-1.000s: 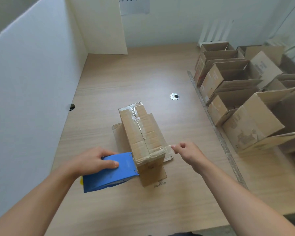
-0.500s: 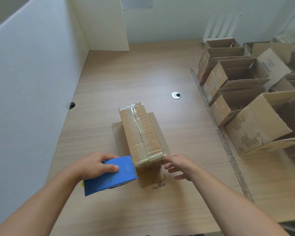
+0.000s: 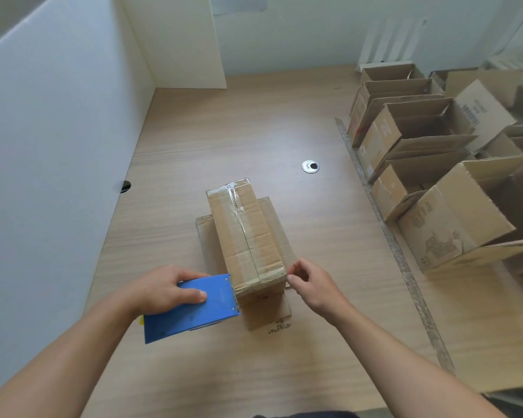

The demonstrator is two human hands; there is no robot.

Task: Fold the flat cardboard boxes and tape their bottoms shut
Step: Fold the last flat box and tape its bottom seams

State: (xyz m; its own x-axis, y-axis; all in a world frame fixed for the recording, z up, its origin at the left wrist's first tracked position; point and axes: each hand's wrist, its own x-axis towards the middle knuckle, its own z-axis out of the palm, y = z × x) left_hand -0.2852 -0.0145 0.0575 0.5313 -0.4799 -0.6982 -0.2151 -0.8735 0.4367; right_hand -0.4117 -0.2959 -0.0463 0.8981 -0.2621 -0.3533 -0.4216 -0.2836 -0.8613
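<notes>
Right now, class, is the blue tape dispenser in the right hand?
No, the left hand grips the blue tape dispenser.

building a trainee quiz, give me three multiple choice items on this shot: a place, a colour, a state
1. Where do the open boxes stand? A at the right B along the left wall C at the near edge
2. What colour is the tape dispenser? A red B blue C green
3. How is the middle box top seam? A taped B gaping C torn off

Answers: 1 A, they crowd the right side; 2 B, its body is blue in the left hand; 3 A, clear tape runs along it.
</notes>
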